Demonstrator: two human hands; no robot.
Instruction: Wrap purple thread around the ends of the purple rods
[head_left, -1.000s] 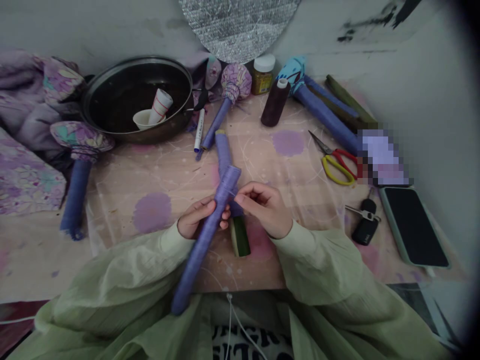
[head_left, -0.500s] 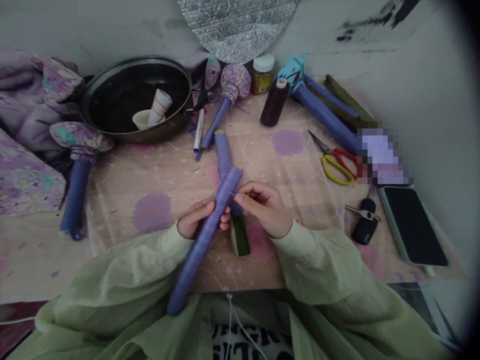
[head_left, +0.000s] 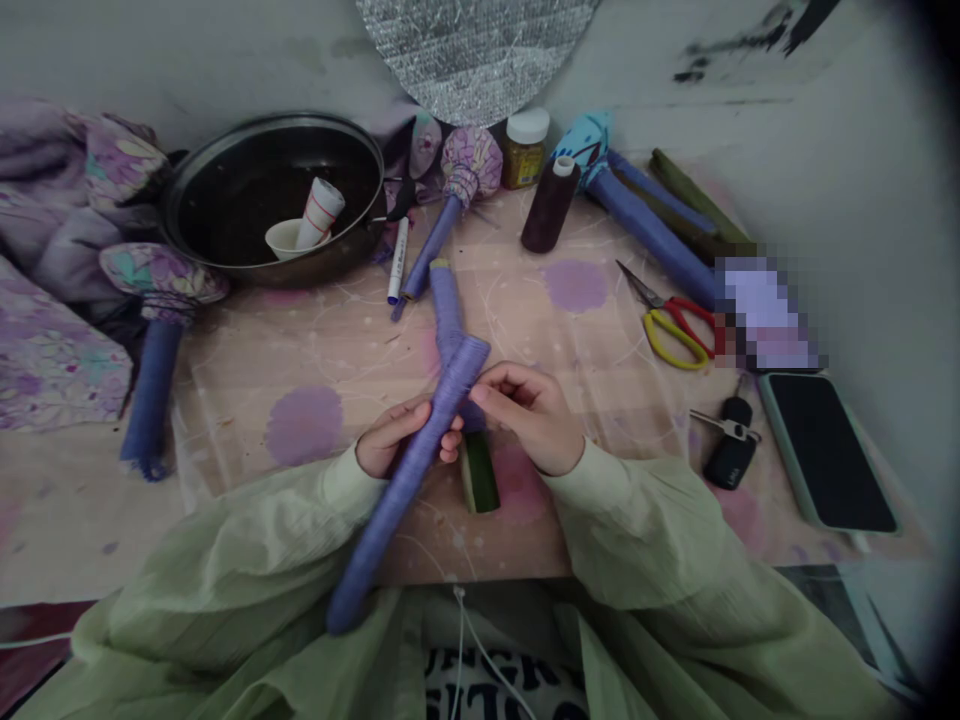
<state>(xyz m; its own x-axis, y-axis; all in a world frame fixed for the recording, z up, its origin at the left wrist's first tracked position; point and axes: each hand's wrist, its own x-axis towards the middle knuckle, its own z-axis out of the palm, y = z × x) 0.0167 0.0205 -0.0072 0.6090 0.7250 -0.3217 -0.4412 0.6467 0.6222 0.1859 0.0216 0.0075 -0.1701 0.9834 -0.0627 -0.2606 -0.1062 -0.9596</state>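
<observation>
A long stick wrapped in purple thread (head_left: 409, 480) slants from my lap up over the table edge. My left hand (head_left: 390, 445) is closed round its upper part. My right hand (head_left: 529, 415) pinches its fingers together against the stick's top end; a thin thread there is too fine to make out. Behind my hands lies a second stick (head_left: 459, 380), purple at the far end and bare green at the near end.
A dark metal pan (head_left: 274, 195) with a paper cup stands at the back left. Fabric-headed wrapped sticks (head_left: 154, 345), a marker (head_left: 397, 260), a dark thread spool (head_left: 551, 205) and a jar (head_left: 525, 148) lie around. Scissors (head_left: 671, 320), a car key (head_left: 729, 445) and a phone (head_left: 825, 450) sit right.
The wrapped stick's lower end has swung a little to the left and its top edged right. Both hands stay in place on it.
</observation>
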